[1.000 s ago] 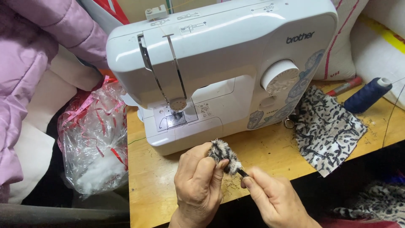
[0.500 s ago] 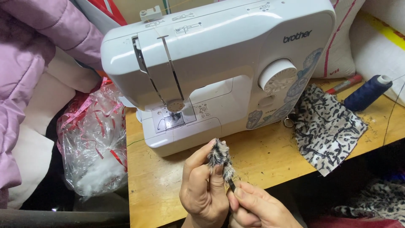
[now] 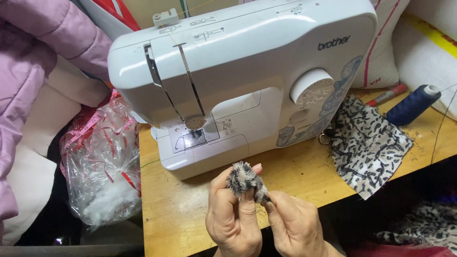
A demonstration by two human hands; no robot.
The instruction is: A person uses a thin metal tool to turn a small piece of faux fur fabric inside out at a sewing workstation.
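My left hand [image 3: 232, 216] pinches a small fuzzy piece of animal-print fabric [image 3: 243, 178] between thumb and fingers, just above the front edge of the wooden table [image 3: 173, 214]. My right hand [image 3: 295, 223] grips the lower right end of the same piece with its fingertips. Both hands are close together in front of the white sewing machine [image 3: 238, 76], below its needle plate [image 3: 193, 139].
A flat black-and-white patterned cloth [image 3: 366, 143] lies right of the machine, with a dark blue thread spool [image 3: 412, 104] and a red marker [image 3: 386, 95] behind it. A clear plastic bag of white stuffing [image 3: 102, 171] hangs off the table's left. A lilac padded jacket [image 3: 28, 71] lies at far left.
My hands have drawn together and shifted slightly right and down. The right hand has come up to the fabric piece, which is now bunched tighter between both hands.
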